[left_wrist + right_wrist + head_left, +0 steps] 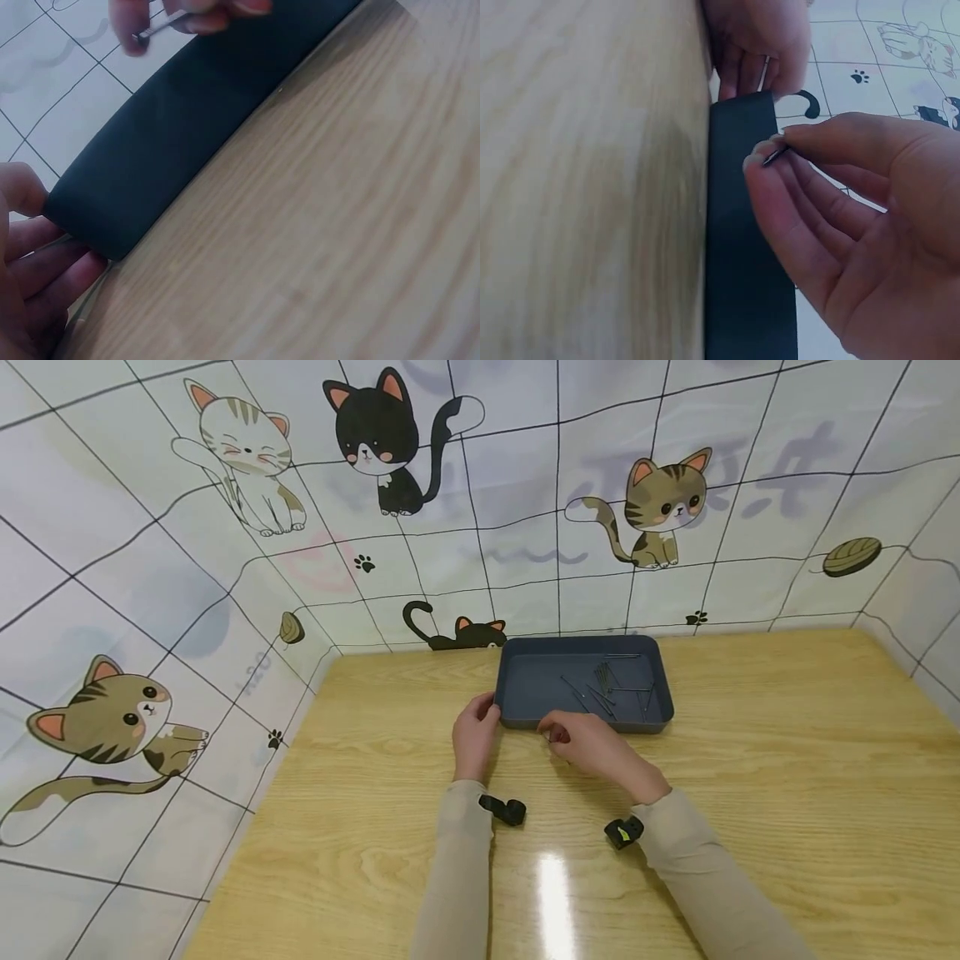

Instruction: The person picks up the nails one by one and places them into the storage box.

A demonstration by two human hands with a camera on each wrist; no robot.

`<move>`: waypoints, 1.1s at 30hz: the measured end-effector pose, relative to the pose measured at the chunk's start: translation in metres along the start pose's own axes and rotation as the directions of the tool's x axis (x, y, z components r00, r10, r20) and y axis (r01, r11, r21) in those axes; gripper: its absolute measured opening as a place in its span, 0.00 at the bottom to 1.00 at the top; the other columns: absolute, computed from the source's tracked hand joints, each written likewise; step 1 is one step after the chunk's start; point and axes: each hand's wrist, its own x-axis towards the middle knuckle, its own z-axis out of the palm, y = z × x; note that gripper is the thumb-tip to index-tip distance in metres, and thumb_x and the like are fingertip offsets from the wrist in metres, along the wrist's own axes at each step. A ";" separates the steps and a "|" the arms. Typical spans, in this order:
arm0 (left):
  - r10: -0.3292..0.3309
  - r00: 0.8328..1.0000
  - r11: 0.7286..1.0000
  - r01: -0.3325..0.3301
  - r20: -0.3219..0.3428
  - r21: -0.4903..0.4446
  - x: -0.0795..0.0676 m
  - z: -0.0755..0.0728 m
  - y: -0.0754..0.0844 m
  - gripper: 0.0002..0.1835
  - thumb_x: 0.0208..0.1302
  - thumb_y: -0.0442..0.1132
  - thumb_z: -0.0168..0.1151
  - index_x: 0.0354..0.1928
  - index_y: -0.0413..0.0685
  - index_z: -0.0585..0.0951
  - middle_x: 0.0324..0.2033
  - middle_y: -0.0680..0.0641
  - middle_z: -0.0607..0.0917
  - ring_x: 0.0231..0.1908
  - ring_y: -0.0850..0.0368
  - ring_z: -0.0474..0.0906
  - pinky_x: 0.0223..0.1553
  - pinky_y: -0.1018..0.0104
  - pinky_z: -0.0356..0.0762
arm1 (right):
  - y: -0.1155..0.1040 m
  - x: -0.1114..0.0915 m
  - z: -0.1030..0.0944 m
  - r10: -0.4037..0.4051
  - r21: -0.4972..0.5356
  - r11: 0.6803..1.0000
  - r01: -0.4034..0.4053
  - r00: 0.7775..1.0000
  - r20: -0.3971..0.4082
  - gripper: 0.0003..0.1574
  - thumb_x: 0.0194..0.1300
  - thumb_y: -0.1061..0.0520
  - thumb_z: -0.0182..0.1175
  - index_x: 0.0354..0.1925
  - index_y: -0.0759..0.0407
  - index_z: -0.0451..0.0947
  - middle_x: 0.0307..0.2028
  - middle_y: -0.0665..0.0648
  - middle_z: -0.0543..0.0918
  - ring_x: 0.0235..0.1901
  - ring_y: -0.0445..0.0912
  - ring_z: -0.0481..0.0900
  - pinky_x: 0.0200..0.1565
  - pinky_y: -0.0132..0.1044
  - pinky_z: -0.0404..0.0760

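A shallow dark grey tray (573,724) lies on the wooden table, with several thin metal nails (602,681) scattered mostly in its right half. At the tray's front left corner, my left hand (476,735) grips the edge; thumb at the rim and fingers along the side show in the left wrist view. My right hand (588,743) is above the front wall, left of the tray's middle. Between its thumb and fingertips it pinches one nail (776,155), largely covered by the fingers. A thin pale line shows between the left fingers in the right wrist view; I cannot tell what it is.
The light wood table (360,860) meets a white cloth wall (517,552) printed with cats and grid lines, right behind the tray. Another such wall (217,710) stands along the left. Each wrist wears a small black camera (512,811).
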 end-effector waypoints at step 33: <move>-0.015 1.000 1.000 0.016 -0.009 0.004 0.000 0.001 0.000 0.16 0.60 0.46 0.53 0.50 0.60 0.78 0.42 0.60 0.80 0.44 0.63 0.74 0.46 0.61 0.69 | 0.036 0.081 -0.054 0.204 0.015 0.979 -0.205 0.977 0.060 0.23 0.62 0.63 0.50 0.56 0.65 0.66 0.41 0.63 0.74 0.25 0.49 0.79 0.29 0.40 0.78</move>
